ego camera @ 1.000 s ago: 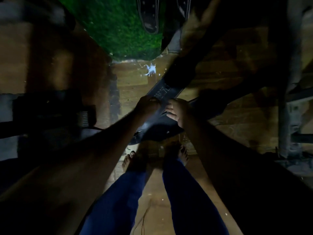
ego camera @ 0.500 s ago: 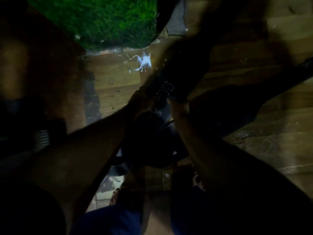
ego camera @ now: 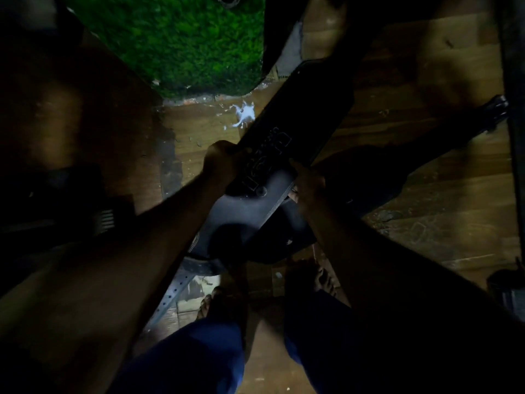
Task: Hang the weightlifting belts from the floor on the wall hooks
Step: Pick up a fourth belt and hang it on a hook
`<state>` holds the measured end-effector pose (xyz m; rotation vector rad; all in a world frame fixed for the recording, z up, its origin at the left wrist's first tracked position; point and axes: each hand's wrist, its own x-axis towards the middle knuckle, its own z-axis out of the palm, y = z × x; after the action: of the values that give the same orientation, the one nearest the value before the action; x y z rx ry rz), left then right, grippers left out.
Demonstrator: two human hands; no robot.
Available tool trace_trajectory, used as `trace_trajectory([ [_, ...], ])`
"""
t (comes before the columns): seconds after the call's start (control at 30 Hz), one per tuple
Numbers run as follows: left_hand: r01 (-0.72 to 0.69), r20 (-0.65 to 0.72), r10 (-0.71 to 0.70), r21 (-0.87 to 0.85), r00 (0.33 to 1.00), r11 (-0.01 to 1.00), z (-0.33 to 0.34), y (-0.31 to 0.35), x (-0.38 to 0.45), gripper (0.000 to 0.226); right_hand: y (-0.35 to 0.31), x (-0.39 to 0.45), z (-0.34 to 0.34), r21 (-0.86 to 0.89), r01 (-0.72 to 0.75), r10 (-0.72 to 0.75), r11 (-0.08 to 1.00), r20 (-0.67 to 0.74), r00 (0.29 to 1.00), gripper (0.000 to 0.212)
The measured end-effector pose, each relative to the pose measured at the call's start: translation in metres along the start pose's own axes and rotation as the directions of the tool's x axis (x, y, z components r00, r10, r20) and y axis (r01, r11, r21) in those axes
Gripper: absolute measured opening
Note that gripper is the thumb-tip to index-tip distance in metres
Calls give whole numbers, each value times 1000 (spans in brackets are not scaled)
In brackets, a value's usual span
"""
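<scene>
- Our left hand (ego camera: pixel 220 159) and right hand (ego camera: pixel 308 182) curl round opposite edges of the wide black leather weightlifting belt (ego camera: pixel 287 137).
- Its long way runs away from us, toward the green mat's (ego camera: pixel 184 44) corner.

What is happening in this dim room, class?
A person bends over a wooden floor, gripping a wide black weightlifting belt with both hands: the left hand on one edge, the right hand on the other. Another dark belt lies beneath. No wall hooks are in view.
</scene>
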<state>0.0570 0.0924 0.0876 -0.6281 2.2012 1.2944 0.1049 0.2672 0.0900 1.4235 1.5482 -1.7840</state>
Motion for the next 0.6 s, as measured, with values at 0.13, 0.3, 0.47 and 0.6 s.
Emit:
trace_trajectory([
  [0.13, -62, -20, 62, 15, 998, 998, -34, 43, -45, 44, -33, -48, 0, 134, 37, -42, 990, 28, 999, 41],
  [0.3, -3, -54, -10, -241, 998, 971, -72, 95, -102, 57, -87, -137, -5, 247, 69, -97, 967, 105, 990, 64],
  [0.47, -157, -249, 118, -145, 961, 977, -129, 187, -205, 41, -147, -262, -15, 214, 112, -129, 970, 68, 989, 64],
  [0.6, -176, -302, 116, -180, 946, 968, -179, 236, -279, 41, -183, -358, -18, 204, 188, -203, 961, 57, 977, 72],
])
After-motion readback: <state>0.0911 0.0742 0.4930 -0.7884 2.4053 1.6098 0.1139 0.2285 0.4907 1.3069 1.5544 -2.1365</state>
